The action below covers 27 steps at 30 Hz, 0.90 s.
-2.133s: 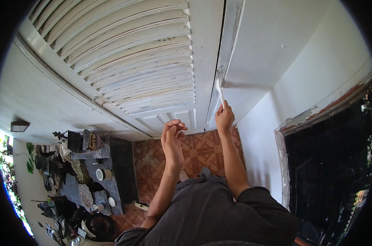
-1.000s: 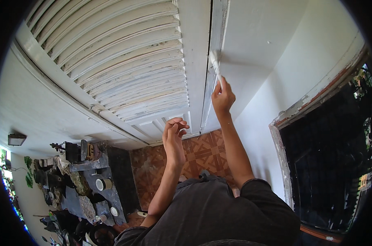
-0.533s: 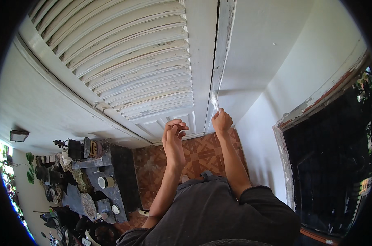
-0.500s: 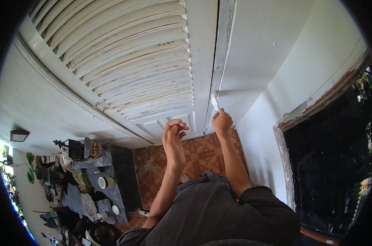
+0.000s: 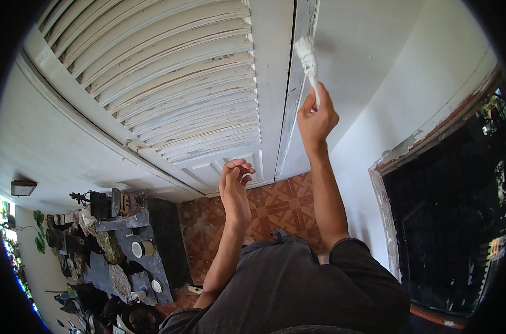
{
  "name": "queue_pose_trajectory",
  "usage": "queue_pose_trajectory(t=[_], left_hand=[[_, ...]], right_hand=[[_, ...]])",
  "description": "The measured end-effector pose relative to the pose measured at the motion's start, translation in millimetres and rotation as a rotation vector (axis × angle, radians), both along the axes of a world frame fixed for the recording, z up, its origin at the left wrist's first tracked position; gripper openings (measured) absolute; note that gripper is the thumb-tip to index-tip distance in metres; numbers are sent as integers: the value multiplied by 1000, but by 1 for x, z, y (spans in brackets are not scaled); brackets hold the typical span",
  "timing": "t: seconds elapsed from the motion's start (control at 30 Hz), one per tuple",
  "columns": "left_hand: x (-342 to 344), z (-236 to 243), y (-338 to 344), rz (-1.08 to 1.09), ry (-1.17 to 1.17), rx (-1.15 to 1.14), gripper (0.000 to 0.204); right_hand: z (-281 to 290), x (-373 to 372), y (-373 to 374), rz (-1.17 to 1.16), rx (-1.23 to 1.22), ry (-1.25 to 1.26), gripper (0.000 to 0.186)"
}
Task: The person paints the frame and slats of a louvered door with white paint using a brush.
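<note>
My right hand (image 5: pixel 318 117) is closed on the slim handle of a white paintbrush (image 5: pixel 307 55), raised beside the grey, worn edge strip (image 5: pixel 304 16) along the right of a white louvered door (image 5: pixel 180 89). Whether the bristles touch the surface is hard to tell. My left hand (image 5: pixel 235 189) is empty and open, its fingers loosely curled and apart, in front of the panelled lower part of the door.
At the left, a dark ledge (image 5: pixel 169 245) carries paint cans (image 5: pixel 142 249), stones and clutter, near a wall lamp (image 5: pixel 24 188) and a plant. A dark window (image 5: pixel 448 217) with a peeling frame is at the right, above patterned floor tiles (image 5: pixel 275 206).
My right hand and the brush have risen sharply since half a second ago, after moving up and then down earlier. My left hand stays about where it was.
</note>
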<state>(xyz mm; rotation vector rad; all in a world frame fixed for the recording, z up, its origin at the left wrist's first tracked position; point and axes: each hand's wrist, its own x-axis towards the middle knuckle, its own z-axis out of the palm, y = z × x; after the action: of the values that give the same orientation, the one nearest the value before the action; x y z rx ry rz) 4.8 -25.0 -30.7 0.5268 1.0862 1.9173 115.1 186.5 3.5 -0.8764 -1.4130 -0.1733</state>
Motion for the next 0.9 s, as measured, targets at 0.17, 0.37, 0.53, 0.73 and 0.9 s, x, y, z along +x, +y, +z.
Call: queue_pose_trajectory(t=[0.17, 0.37, 0.53, 0.73, 0.9], left_hand=[[-1, -1, 1, -4, -6, 10, 21], [-8, -3, 3, 11, 1, -6, 21], [-5, 0, 8, -30, 18, -10, 21], [6, 0, 9, -39, -6, 63, 22], [6, -4, 3, -13, -19, 51, 22]], right_hand=[[-21, 3, 11, -28, -39, -24, 28], [-153, 2, 8, -57, -306, -193, 27], [-219, 18, -7, -75, -602, -335, 19], [-223, 31, -25, -132, -880, -429, 15], [-168, 21, -18, -114, -741, -379, 12]])
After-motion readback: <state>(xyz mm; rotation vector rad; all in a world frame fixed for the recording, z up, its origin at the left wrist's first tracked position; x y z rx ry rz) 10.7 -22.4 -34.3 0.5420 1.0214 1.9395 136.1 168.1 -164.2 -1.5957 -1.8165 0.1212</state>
